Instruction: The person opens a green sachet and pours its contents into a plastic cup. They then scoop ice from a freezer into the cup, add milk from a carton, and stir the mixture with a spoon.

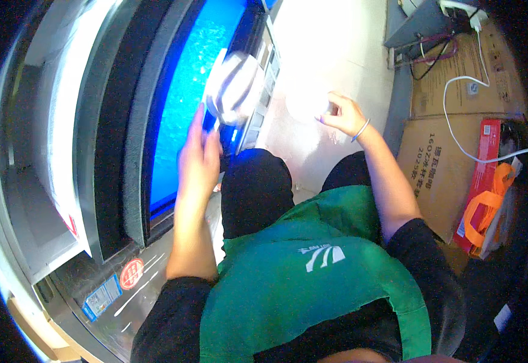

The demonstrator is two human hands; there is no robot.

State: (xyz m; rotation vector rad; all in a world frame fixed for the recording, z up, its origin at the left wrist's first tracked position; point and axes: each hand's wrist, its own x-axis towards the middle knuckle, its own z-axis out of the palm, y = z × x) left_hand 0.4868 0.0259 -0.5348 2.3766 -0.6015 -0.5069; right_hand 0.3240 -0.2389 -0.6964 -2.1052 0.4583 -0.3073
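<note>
My left hand (202, 152) is raised beside the blue-lit panel (191, 90), its fingers around the lower edge of a blurred, shiny white item with dark stripes (236, 88); what the item is cannot be told. My right hand (345, 113) has its thumb and index finger bent toward each other at the rim of an overexposed white round thing (308, 97), whose outline melts into the bright floor. A band circles the right wrist. Both forearms reach forward over a green apron (318, 281).
At left stands a metal-framed appliance (109, 136) with dark edges. Cardboard boxes (431, 168) lie at right, with a white cable (449, 122), a red box (477, 190) and an orange strap (486, 213). A power strip (463, 11) is at upper right.
</note>
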